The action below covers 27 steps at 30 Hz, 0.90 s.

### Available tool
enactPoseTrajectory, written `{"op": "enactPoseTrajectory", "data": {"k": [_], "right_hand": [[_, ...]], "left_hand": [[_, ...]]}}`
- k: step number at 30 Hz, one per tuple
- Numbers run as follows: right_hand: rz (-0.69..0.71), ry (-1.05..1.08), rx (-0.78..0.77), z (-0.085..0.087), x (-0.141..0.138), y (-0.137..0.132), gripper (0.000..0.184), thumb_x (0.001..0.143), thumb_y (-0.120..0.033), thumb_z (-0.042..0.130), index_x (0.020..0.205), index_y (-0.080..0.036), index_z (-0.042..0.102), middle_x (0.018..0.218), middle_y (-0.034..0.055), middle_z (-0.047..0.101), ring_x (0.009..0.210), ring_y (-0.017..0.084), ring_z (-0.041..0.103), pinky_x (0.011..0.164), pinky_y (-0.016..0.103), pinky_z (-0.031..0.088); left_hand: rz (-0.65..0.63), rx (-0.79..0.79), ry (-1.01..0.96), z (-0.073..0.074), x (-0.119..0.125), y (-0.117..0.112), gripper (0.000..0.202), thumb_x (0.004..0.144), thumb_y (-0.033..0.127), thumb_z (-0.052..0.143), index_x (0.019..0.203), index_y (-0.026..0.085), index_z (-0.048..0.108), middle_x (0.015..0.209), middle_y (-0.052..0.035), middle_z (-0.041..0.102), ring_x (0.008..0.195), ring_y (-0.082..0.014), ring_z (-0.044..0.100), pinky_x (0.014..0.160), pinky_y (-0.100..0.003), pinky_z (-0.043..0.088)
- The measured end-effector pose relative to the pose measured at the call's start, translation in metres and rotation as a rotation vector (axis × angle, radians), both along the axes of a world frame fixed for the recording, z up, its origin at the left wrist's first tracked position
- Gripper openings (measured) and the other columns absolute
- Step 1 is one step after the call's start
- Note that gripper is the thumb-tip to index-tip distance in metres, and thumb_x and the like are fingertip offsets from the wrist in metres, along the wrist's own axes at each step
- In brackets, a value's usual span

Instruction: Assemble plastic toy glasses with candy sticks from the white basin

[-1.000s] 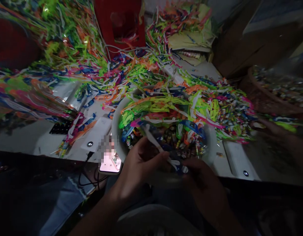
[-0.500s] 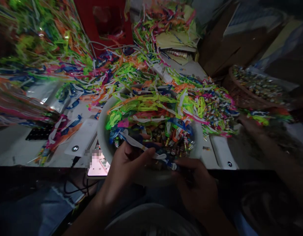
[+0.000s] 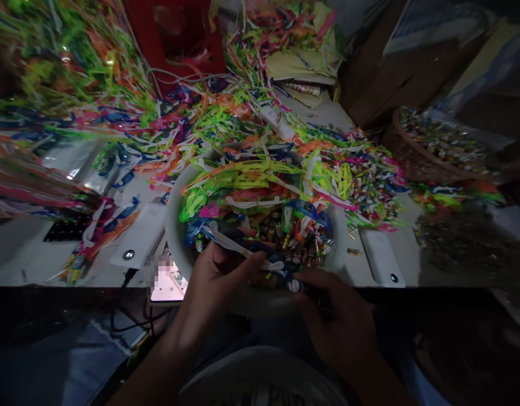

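My left hand (image 3: 217, 282) pinches a blue and white plastic strap (image 3: 243, 251) over the near rim of a white bowl (image 3: 175, 231). My right hand (image 3: 340, 327) is closed on the strap's other end, just below the bowl's front edge. The bowl is heaped with neon green, orange, pink and blue straps (image 3: 260, 180) and many tiny coloured pieces (image 3: 297, 242). Both hands are dim in the low light.
Piles of coloured straps (image 3: 116, 113) cover the white table behind and left. A lit phone (image 3: 169, 282) lies near the left wrist, beside a white power bank (image 3: 137, 237); another power bank (image 3: 382, 259) lies right. A brown basket (image 3: 437, 152) of small pieces stands far right. A red box (image 3: 175, 34) stands at the back.
The view swung right, so everything sits further left. Another person's hand at the right edge has gone from view. My hands keep their hold on the strap.
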State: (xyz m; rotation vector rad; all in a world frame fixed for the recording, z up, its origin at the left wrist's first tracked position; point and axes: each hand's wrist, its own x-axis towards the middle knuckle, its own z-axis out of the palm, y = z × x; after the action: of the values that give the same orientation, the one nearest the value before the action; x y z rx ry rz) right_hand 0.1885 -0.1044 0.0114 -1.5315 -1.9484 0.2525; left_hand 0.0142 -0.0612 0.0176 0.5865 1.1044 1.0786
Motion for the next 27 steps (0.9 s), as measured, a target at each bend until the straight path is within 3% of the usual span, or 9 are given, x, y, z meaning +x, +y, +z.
{"op": "enactPoseTrajectory", "data": {"k": [7, 12, 15, 19, 22, 24, 27], "right_hand": [[0.029, -0.056, -0.095, 0.001, -0.001, 0.001, 0.013, 0.089, -0.029, 0.050, 0.097, -0.023, 0.059, 0.083, 0.0034, 0.071, 0.070, 0.017, 0.066, 0.063, 0.027, 0.051], [0.125, 0.014, -0.246, 0.003, 0.001, 0.002, 0.024, 0.089, -0.025, 0.048, 0.112, -0.022, 0.055, 0.095, 0.0052, 0.070, 0.081, 0.017, 0.067, 0.067, 0.026, 0.052], [0.145, 0.169, -0.383, 0.001, -0.001, 0.003, 0.016, 0.089, -0.025, 0.049, 0.101, -0.021, 0.057, 0.080, 0.0001, 0.068, 0.065, 0.012, 0.064, 0.056, 0.019, 0.050], [0.098, 0.184, -0.250, -0.005, -0.004, 0.006, 0.012, 0.088, -0.026, 0.050, 0.079, -0.021, 0.057, 0.066, -0.0015, 0.059, 0.056, 0.011, 0.056, 0.051, 0.019, 0.045], [0.133, 0.168, -0.191, -0.008, -0.004, 0.009, 0.013, 0.088, -0.029, 0.051, 0.080, -0.021, 0.059, 0.072, 0.0001, 0.060, 0.065, 0.013, 0.057, 0.057, 0.022, 0.045], [0.212, 0.124, -0.176, -0.009, -0.003, 0.013, 0.015, 0.089, -0.035, 0.052, 0.093, -0.023, 0.061, 0.085, 0.0016, 0.065, 0.079, 0.016, 0.060, 0.069, 0.027, 0.046], [0.250, -0.002, -0.197, -0.009, 0.000, 0.022, 0.023, 0.089, -0.041, 0.053, 0.105, -0.026, 0.060, 0.098, 0.0022, 0.067, 0.092, 0.020, 0.059, 0.081, 0.035, 0.041]], "left_hand": [[-0.069, -0.027, 0.062, 0.002, -0.003, 0.001, 0.037, 0.068, 0.030, 0.077, 0.098, 0.018, 0.060, 0.080, -0.0016, 0.073, 0.068, -0.0155, 0.068, 0.062, -0.022, 0.051], [-0.161, -0.008, 0.046, -0.001, -0.006, 0.001, 0.034, 0.069, 0.030, 0.076, 0.097, 0.017, 0.062, 0.081, -0.0022, 0.072, 0.073, -0.0161, 0.068, 0.067, -0.023, 0.052], [-0.234, 0.041, 0.054, -0.003, -0.007, 0.000, 0.029, 0.072, 0.029, 0.074, 0.095, 0.016, 0.064, 0.091, -0.0045, 0.073, 0.081, -0.0162, 0.068, 0.073, -0.023, 0.052], [-0.276, 0.112, 0.055, -0.004, -0.009, -0.003, 0.029, 0.076, 0.028, 0.070, 0.102, 0.018, 0.064, 0.097, -0.0057, 0.073, 0.087, -0.0177, 0.068, 0.076, -0.024, 0.051], [-0.293, 0.128, 0.024, 0.000, -0.012, -0.007, 0.029, 0.077, 0.026, 0.069, 0.103, 0.018, 0.062, 0.097, -0.0063, 0.073, 0.091, -0.0199, 0.067, 0.080, -0.027, 0.052], [-0.216, 0.131, 0.077, 0.004, -0.019, -0.011, 0.033, 0.076, 0.026, 0.070, 0.106, 0.019, 0.059, 0.093, -0.0051, 0.073, 0.086, -0.0194, 0.068, 0.075, -0.026, 0.053], [0.117, 0.207, 0.364, 0.009, -0.046, -0.015, 0.041, 0.076, 0.030, 0.070, 0.112, 0.022, 0.054, 0.082, 0.0000, 0.071, 0.072, -0.0152, 0.067, 0.066, -0.023, 0.053]]}}
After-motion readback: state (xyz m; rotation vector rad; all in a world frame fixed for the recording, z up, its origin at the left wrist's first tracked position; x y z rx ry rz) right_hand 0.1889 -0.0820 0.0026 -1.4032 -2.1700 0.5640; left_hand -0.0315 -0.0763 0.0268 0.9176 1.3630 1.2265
